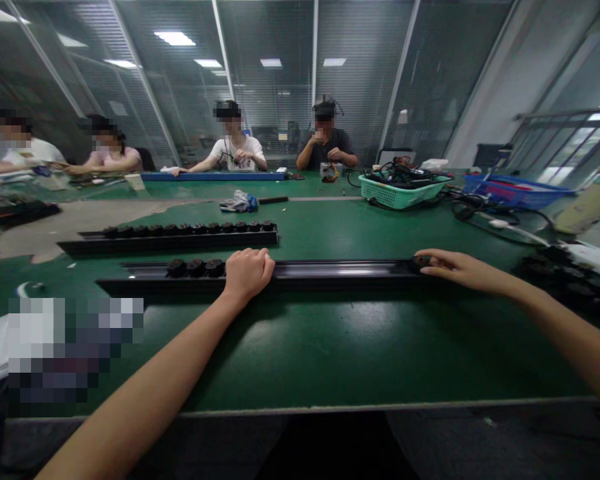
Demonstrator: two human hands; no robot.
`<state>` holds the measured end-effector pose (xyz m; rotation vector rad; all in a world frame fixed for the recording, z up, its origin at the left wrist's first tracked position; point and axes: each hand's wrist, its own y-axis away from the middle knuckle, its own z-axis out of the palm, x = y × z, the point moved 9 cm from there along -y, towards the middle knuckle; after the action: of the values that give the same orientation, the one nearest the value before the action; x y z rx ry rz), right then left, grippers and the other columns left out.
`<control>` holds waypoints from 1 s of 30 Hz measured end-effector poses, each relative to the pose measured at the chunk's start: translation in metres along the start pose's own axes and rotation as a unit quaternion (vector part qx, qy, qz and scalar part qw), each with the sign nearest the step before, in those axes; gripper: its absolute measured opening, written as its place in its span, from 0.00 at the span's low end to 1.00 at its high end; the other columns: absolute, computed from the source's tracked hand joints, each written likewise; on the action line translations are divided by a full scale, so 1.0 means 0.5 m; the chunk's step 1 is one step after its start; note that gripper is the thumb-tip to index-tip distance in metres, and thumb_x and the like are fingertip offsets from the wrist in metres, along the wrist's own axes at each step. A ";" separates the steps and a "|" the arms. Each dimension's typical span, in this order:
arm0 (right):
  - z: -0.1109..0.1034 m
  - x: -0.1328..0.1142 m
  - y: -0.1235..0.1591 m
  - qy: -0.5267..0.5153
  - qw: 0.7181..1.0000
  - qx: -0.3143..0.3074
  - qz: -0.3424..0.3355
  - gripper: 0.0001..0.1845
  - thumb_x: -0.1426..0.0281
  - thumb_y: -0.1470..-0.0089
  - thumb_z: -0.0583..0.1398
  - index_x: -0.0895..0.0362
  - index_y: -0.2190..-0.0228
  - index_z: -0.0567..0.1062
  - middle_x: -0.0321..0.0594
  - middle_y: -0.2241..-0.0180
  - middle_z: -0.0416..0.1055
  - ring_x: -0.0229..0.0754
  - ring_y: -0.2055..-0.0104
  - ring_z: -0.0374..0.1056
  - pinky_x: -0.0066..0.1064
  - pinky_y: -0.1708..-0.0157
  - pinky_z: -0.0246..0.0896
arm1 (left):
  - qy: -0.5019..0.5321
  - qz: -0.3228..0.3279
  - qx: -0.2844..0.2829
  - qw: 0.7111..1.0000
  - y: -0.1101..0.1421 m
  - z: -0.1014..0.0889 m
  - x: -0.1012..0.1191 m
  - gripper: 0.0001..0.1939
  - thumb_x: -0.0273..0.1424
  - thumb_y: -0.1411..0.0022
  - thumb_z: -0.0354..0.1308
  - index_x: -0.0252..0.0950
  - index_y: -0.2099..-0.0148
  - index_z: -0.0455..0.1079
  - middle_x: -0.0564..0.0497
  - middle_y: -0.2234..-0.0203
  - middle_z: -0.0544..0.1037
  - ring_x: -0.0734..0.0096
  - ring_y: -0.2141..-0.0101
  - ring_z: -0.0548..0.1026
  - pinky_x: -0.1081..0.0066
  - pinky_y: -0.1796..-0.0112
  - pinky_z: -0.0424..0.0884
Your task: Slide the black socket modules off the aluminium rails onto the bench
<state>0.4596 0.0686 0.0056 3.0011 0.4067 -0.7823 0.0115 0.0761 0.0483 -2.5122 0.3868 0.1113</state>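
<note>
A long black channel lies crosswise on the green table in front of me. Several black round parts sit in a row inside its left portion. My left hand is closed over the channel just right of that row; its fingertips are hidden. At the channel's right end, my right hand pinches a small dark round part between thumb and fingers. Behind lies a second black channel, filled with a row of similar parts.
More black parts are heaped at the right. A green basket of cables and a blue basket stand farther back. A crumpled glove lies mid-table. Several people sit along the far side, near a long blue bar.
</note>
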 end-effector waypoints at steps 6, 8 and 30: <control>-0.011 0.032 0.008 -0.003 1.000 -0.011 0.012 0.36 0.43 0.42 0.57 0.52 0.42 0.71 0.37 0.70 0.66 0.45 0.65 0.64 0.38 0.61 0.59 | 0.003 -0.004 -0.001 1.000 0.000 -0.005 0.001 0.22 0.34 0.30 0.40 0.36 0.65 0.75 0.42 0.71 0.80 0.57 0.68 0.77 0.62 0.67 0.59; -0.014 0.046 0.012 -0.003 1.000 -0.018 0.020 0.36 0.43 0.41 0.57 0.54 0.41 0.70 0.36 0.70 0.65 0.45 0.65 0.63 0.38 0.61 0.58 | 0.007 -0.003 0.000 1.000 0.000 -0.006 0.002 0.22 0.34 0.30 0.40 0.36 0.65 0.75 0.41 0.71 0.80 0.57 0.68 0.77 0.62 0.67 0.59; -0.070 0.185 0.054 0.010 0.997 -0.012 0.074 0.39 0.46 0.42 0.57 0.56 0.37 0.69 0.38 0.70 0.65 0.46 0.65 0.65 0.37 0.62 0.60 | 0.001 -0.008 -0.009 1.000 -0.001 -0.003 0.001 0.22 0.34 0.30 0.39 0.36 0.65 0.74 0.41 0.70 0.80 0.56 0.67 0.77 0.61 0.67 0.58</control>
<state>0.5608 0.0678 -0.0098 2.9758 0.1899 -0.7304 0.0119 0.0756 0.0497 -2.5325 0.3687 0.1067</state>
